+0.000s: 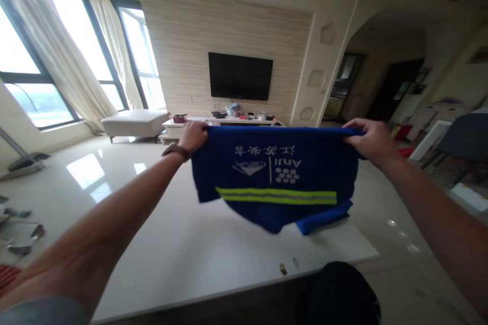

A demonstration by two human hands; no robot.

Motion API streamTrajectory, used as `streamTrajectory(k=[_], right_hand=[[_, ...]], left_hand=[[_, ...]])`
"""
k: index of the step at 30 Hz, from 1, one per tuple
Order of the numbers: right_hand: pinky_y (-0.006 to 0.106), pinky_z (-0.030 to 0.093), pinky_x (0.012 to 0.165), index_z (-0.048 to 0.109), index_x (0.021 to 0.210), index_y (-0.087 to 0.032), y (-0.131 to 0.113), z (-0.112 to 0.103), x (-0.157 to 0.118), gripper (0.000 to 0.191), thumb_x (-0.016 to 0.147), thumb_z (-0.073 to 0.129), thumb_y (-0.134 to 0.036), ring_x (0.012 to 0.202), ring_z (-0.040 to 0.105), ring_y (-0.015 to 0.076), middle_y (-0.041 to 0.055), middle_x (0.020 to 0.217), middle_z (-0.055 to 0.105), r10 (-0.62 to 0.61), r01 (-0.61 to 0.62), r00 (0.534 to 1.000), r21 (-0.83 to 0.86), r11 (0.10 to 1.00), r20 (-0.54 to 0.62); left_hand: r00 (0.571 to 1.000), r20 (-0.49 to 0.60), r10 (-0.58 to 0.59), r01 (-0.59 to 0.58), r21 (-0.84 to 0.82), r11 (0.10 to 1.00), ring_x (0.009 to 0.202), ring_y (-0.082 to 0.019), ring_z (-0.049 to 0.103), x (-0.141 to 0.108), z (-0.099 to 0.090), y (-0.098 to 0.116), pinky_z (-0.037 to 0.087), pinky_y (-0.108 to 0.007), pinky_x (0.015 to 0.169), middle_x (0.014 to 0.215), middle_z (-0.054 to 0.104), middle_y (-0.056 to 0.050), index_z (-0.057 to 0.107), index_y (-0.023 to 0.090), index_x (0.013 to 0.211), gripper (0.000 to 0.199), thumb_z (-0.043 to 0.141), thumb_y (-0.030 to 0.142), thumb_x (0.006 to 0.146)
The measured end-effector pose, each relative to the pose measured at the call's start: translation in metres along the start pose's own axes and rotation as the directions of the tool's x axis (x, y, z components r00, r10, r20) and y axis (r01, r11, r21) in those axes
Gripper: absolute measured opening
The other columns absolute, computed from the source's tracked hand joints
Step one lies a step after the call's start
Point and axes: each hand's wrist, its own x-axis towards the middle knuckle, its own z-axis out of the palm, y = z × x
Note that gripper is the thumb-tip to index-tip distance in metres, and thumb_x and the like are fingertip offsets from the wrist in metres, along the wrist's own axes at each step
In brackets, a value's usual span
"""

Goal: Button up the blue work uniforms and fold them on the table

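Observation:
A dark blue work shirt (213, 162) with white lettering and a yellow-green reflective stripe hangs stretched between my hands, its print upside down. My left hand (193, 137) pinches the upper left corner, and a dark band circles that wrist. At the upper right corner, my right hand (368, 137) grips the cloth between thumb and fingers. The shirt's lower part hangs over the white table (171, 259). A folded blue cloth (322, 221) lies on the tabletop below the right side of the shirt, partly hidden by it.
Two small objects, one of them brownish (282, 268), lie near the table's front edge. A dark rounded shape (343, 289) is at the bottom. Beyond stand a white bench (135, 123) and a low TV cabinet (171, 129) with clutter. A dark chair (465, 137) is at right.

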Motion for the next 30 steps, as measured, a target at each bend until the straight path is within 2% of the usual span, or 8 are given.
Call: streamTrajectory(k=[5, 8, 11, 14, 16, 21, 25, 30], right_hand=[[0.037, 0.050, 0.077, 0.070, 0.103, -0.026, -0.017, -0.047, 0.004, 0.020, 0.087, 0.062, -0.035, 0.087, 0.066, 0.0251, 0.0090, 0.092, 0.070, -0.200, 0.088, 0.942, -0.379, 0.921, -0.268], [0.039, 0.049, 0.084, 0.069, 0.108, -0.026, 0.002, -0.010, -0.027, 0.025, 0.085, 0.062, -0.032, 0.097, 0.066, 0.0303, 0.0099, 0.096, 0.071, -0.150, 0.028, 0.974, -0.566, 0.824, -0.171], [0.036, 0.047, 0.076, 0.069, 0.109, -0.023, 0.041, 0.058, -0.077, 0.031, 0.079, 0.065, -0.031, 0.095, 0.068, 0.0303, 0.0096, 0.103, 0.074, 0.099, 0.030, 0.981, -0.636, 0.771, 0.166], [0.033, 0.045, 0.073, 0.072, 0.100, -0.024, 0.083, 0.119, -0.130, 0.024, 0.077, 0.063, -0.028, 0.091, 0.070, 0.0273, 0.0071, 0.099, 0.076, 0.358, 0.089, 0.729, -0.599, 0.795, 0.584], [0.034, 0.046, 0.078, 0.072, 0.100, -0.024, 0.108, 0.146, -0.154, 0.024, 0.079, 0.062, -0.030, 0.096, 0.069, 0.0280, 0.0082, 0.104, 0.075, 0.401, 0.078, 0.628, -0.567, 0.820, 0.667], [0.042, 0.042, 0.101, 0.056, 0.139, -0.022, 0.159, 0.187, -0.163, 0.061, 0.085, 0.061, -0.051, 0.126, 0.056, 0.0340, 0.0158, 0.142, 0.057, 0.436, -0.037, 0.671, -0.561, 0.827, 0.599], [0.052, 0.039, 0.105, 0.028, 0.159, -0.020, 0.178, 0.230, -0.171, 0.106, 0.075, 0.069, -0.069, 0.142, 0.037, 0.0472, 0.0226, 0.163, 0.028, 0.623, -0.113, 0.508, -0.671, 0.732, 0.594], [0.053, 0.045, 0.096, 0.039, 0.152, -0.012, 0.169, 0.272, -0.186, 0.065, 0.096, 0.050, -0.043, 0.131, 0.051, 0.0469, 0.0300, 0.149, 0.045, 0.595, 0.025, 0.601, -0.757, 0.653, 0.534]], left_hand=[[0.967, -0.246, -0.063, 0.017, -0.185, 0.983, 0.132, -0.031, 0.048, 0.081, 0.028, 0.083, 0.036, -0.052, 0.109, 0.139, 0.059, -0.011, 0.061, 0.022, 0.128, 0.049, 0.046, 0.014, 0.083], [0.983, -0.179, 0.047, -0.089, -0.236, 0.968, 0.134, -0.032, 0.046, 0.057, 0.048, 0.111, 0.038, -0.052, 0.106, 0.144, 0.054, -0.011, 0.057, 0.022, 0.131, 0.050, 0.050, 0.015, 0.081], [0.955, -0.048, 0.292, -0.295, -0.247, 0.923, 0.134, -0.032, 0.045, -0.010, 0.068, 0.112, 0.037, -0.052, 0.108, 0.143, 0.054, -0.010, 0.060, 0.022, 0.122, 0.041, 0.054, 0.020, 0.081], [0.905, 0.175, 0.389, -0.321, -0.322, 0.891, 0.128, -0.030, 0.050, -0.089, 0.086, 0.083, 0.038, -0.051, 0.108, 0.135, 0.058, -0.010, 0.061, 0.022, 0.116, 0.032, 0.051, 0.023, 0.085], [0.868, 0.319, 0.380, -0.255, -0.371, 0.893, 0.120, -0.028, 0.056, -0.135, 0.100, 0.050, 0.041, -0.048, 0.106, 0.127, 0.061, -0.009, 0.062, 0.023, 0.113, 0.029, 0.050, 0.024, 0.087], [0.807, 0.522, 0.277, -0.024, -0.440, 0.898, 0.107, -0.023, 0.062, -0.213, 0.146, -0.042, 0.048, -0.039, 0.100, 0.116, 0.063, -0.009, 0.064, 0.021, 0.108, 0.025, 0.049, 0.023, 0.088], [0.770, 0.599, 0.219, 0.013, -0.358, 0.934, 0.102, -0.023, 0.064, -0.247, 0.170, -0.086, 0.050, -0.039, 0.096, 0.112, 0.066, -0.009, 0.064, 0.021, 0.106, 0.025, 0.049, 0.019, 0.086], [0.698, 0.661, 0.275, -0.032, -0.354, 0.935, 0.103, -0.023, 0.066, -0.259, 0.163, -0.094, 0.050, -0.037, 0.095, 0.115, 0.068, -0.008, 0.066, 0.023, 0.107, 0.026, 0.050, 0.018, 0.087]])
